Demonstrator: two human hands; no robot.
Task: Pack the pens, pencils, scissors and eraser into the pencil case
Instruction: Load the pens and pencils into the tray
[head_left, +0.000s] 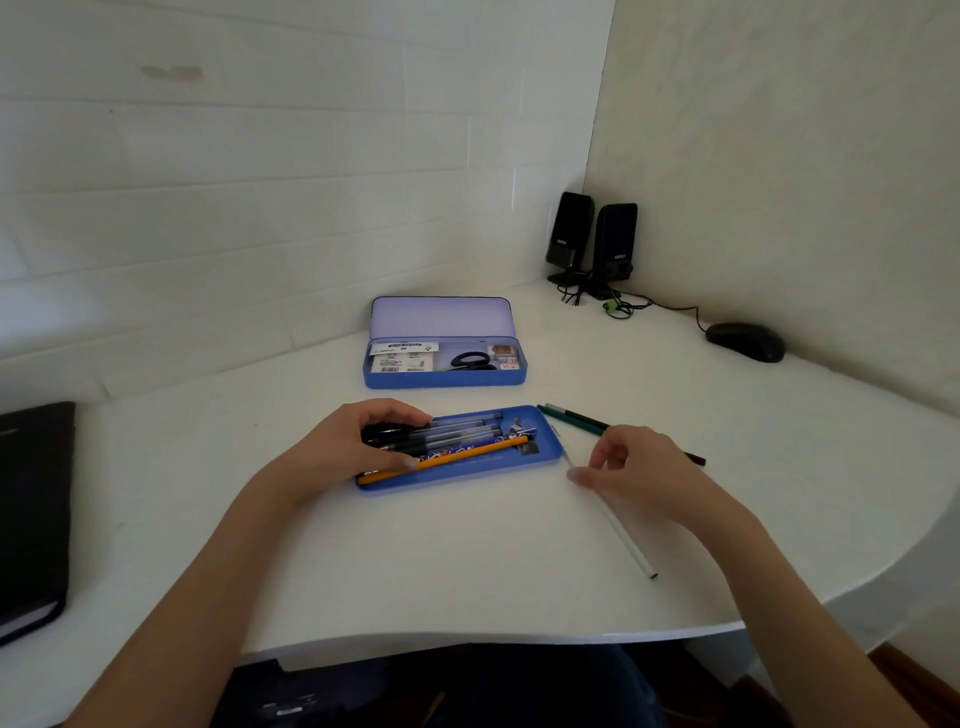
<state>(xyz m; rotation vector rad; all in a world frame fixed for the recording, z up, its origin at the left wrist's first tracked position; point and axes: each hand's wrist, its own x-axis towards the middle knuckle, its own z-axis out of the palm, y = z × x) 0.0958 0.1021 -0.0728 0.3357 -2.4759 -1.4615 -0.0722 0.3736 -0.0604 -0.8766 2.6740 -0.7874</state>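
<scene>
Roughly two-thirds packed. Pencil case (444, 378) at 12 o'clock on the tabletop (415, 561) already holds scissors (471, 361); eraser unclear. Tray (545, 454) carries pens and an orange pencil (467, 455). Left hand (345, 449) grips the pens (431, 435). Right hand (636, 470), fingers loosely apart, reaches a white pencil (621, 535); green pens (569, 418) at 2 o'clock remain loose.

Two speakers (592, 241), one mouse (745, 340).

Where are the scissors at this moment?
In the head view the scissors lie inside the open pencil case at the back of the table, between the white labels and the eraser.
</scene>
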